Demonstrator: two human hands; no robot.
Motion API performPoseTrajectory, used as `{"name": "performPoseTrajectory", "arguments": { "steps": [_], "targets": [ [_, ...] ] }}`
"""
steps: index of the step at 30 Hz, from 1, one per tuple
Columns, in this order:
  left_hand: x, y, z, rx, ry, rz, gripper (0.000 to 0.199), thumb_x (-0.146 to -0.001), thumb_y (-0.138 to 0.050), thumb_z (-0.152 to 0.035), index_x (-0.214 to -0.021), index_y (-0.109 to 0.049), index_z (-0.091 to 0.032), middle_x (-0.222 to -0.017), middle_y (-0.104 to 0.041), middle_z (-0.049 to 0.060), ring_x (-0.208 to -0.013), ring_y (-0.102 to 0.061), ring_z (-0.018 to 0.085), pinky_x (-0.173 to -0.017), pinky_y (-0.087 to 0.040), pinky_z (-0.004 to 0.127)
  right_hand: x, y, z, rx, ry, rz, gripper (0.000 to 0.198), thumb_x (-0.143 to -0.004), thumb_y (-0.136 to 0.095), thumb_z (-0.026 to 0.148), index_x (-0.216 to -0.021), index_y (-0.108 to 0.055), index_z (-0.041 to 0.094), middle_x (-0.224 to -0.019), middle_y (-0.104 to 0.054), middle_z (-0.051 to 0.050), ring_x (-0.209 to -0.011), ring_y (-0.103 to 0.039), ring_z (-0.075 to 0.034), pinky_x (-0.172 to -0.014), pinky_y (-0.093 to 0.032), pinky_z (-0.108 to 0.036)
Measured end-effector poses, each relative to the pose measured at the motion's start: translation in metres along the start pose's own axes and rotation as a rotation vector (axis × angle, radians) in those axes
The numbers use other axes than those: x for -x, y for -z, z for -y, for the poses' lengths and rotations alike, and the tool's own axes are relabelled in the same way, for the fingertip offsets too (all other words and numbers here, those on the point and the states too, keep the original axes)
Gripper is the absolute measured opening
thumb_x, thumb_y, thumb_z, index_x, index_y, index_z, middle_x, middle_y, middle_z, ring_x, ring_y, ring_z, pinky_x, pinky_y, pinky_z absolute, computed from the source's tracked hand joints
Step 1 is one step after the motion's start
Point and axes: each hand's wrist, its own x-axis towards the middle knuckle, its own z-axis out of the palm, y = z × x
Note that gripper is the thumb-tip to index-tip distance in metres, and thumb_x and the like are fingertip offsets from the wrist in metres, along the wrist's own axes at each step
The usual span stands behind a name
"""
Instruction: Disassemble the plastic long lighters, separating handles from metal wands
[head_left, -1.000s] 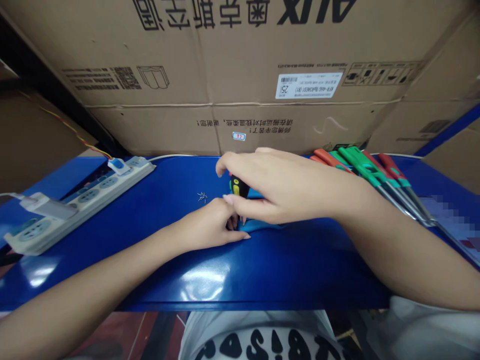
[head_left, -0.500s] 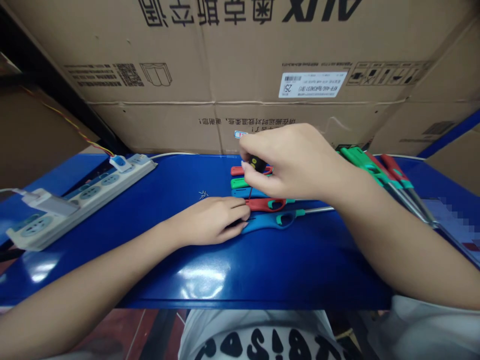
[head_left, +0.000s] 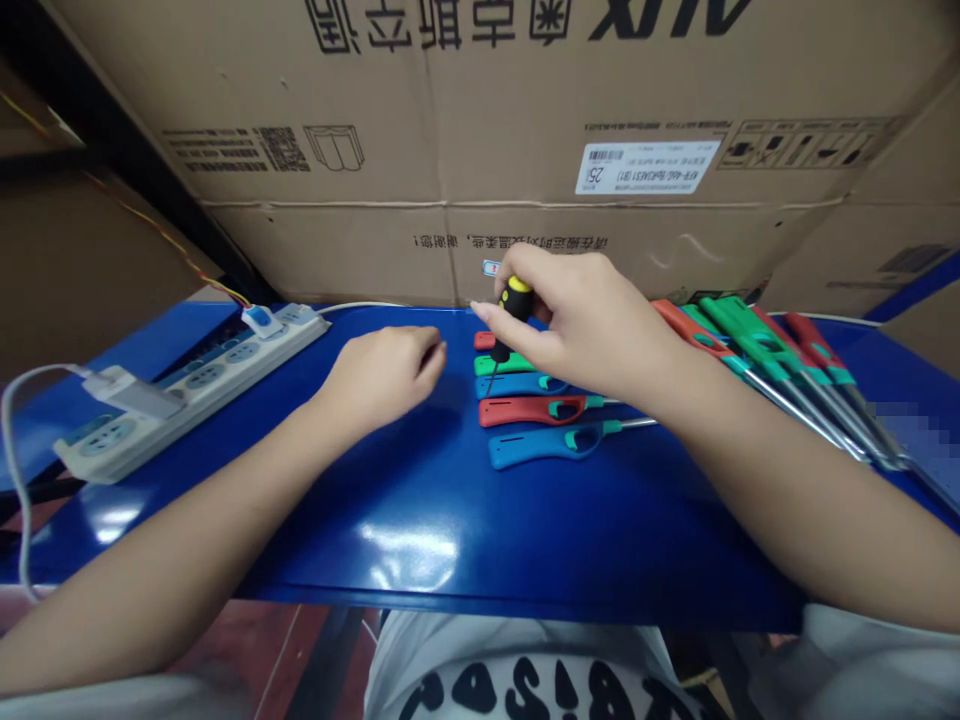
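My right hand grips a black and yellow screwdriver. Its thin shaft points down at the upper blue gas lighter. Several long-nosed lighters lie in a column below: a red lighter and a green lighter at the back, partly covered by my right hand, then blue, a red lighter and a blue lighter nearest me. Left of the column, my left hand is over the table with its fingers curled together. Whatever is in those fingers is hidden.
A white power strip with plugs and cables stands at left. More lighters are piled at right, metal tubes towards me. A large cardboard box walls off the back of the blue table.
My left hand has left the lighters and moved left, over the spot where small metal pieces lay. My right hand has drawn back slightly, showing more of the screwdriver. The view has shifted.
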Motion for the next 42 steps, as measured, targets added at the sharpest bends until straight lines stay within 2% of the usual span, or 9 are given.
{"name": "performPoseTrajectory", "arguments": {
  "steps": [3,8,23,26,28,32,34,38,42],
  "targets": [
    [-0.008,-0.010,0.010,-0.077,0.211,0.185,0.039,-0.097,-0.035,-0.034,-0.093,-0.070,-0.015,-0.097,-0.075,0.020,-0.087,-0.072,0.038,-0.065,-0.051,0.039,0.000,-0.003,0.002,-0.002,-0.012,0.031,0.029,-0.100,-0.050,0.042,-0.109,-0.062,0.017,-0.085,-0.067,-0.005,-0.071,-0.056,-0.018,-0.062,-0.030,-0.029],
    [-0.013,-0.023,0.015,-0.105,0.246,0.323,0.045,-0.096,-0.035,-0.036,-0.099,-0.074,-0.014,-0.108,-0.075,0.023,-0.098,-0.072,0.041,-0.072,-0.056,0.044,-0.001,-0.008,-0.001,-0.012,-0.021,0.042,0.028,-0.098,-0.052,0.041,-0.108,-0.063,0.018,-0.084,-0.067,-0.005,-0.071,-0.055,-0.018,-0.063,-0.030,-0.028],
    [-0.009,-0.019,0.017,-0.089,0.242,0.328,0.040,-0.093,-0.045,-0.042,-0.094,-0.076,-0.016,-0.104,-0.076,0.022,-0.094,-0.073,0.038,-0.072,-0.056,0.041,0.000,-0.010,0.002,-0.075,0.010,0.056,0.025,-0.099,-0.053,0.040,-0.101,-0.063,0.017,-0.082,-0.066,-0.003,-0.064,-0.050,-0.014,-0.060,-0.027,-0.027],
    [-0.008,-0.018,0.017,-0.088,0.241,0.276,0.037,-0.094,-0.044,-0.041,-0.091,-0.072,-0.017,-0.099,-0.076,0.019,-0.091,-0.072,0.036,-0.069,-0.053,0.038,0.000,-0.011,0.002,-0.049,0.017,0.051,0.026,-0.099,-0.052,0.040,-0.102,-0.063,0.017,-0.081,-0.066,-0.003,-0.063,-0.049,-0.014,-0.059,-0.026,-0.027],
    [-0.007,-0.017,0.015,-0.024,0.174,0.164,0.030,-0.093,-0.044,-0.036,-0.090,-0.069,-0.018,-0.095,-0.075,0.015,-0.087,-0.072,0.032,-0.067,-0.051,0.035,-0.001,-0.011,0.003,-0.009,0.018,0.050,0.028,-0.099,-0.051,0.042,-0.102,-0.063,0.017,-0.080,-0.066,-0.004,-0.063,-0.050,-0.015,-0.059,-0.025,-0.028],
    [-0.004,-0.017,0.005,0.279,-0.147,-0.100,0.014,-0.086,-0.051,-0.025,-0.084,-0.064,-0.019,-0.091,-0.071,0.007,-0.082,-0.067,0.023,-0.071,-0.050,0.031,0.000,-0.015,0.003,0.056,0.029,0.052,0.029,-0.100,-0.048,0.042,-0.103,-0.064,0.017,-0.081,-0.069,-0.005,-0.066,-0.055,-0.017,-0.059,-0.024,-0.029],
    [-0.001,-0.017,-0.003,0.380,-0.265,-0.168,0.011,-0.084,-0.055,-0.023,-0.086,-0.065,-0.018,-0.092,-0.071,0.006,-0.086,-0.067,0.023,-0.077,-0.052,0.032,0.000,-0.016,0.003,0.085,0.038,0.049,0.031,-0.101,-0.047,0.042,-0.104,-0.064,0.017,-0.084,-0.070,-0.006,-0.068,-0.058,-0.018,-0.059,-0.024,-0.029],
    [0.007,-0.022,-0.018,0.490,-0.411,-0.074,0.028,-0.081,-0.062,-0.022,-0.109,-0.067,-0.016,-0.108,-0.072,0.009,-0.100,-0.068,0.027,-0.088,-0.054,0.038,0.000,-0.018,0.008,0.204,0.036,0.027,0.049,-0.103,-0.037,0.057,-0.103,-0.064,0.016,-0.082,-0.071,-0.009,-0.070,-0.062,-0.021,-0.057,-0.022,-0.030],
    [0.010,-0.030,-0.026,0.562,-0.335,0.028,0.030,-0.083,-0.067,-0.024,-0.112,-0.068,-0.016,-0.103,-0.074,0.010,-0.093,-0.071,0.027,-0.082,-0.057,0.038,-0.007,-0.016,0.022,0.267,0.033,0.067,0.047,-0.103,-0.040,0.056,-0.101,-0.063,0.015,-0.079,-0.071,-0.011,-0.068,-0.064,-0.025,-0.055,-0.022,-0.030]
  ]
}}
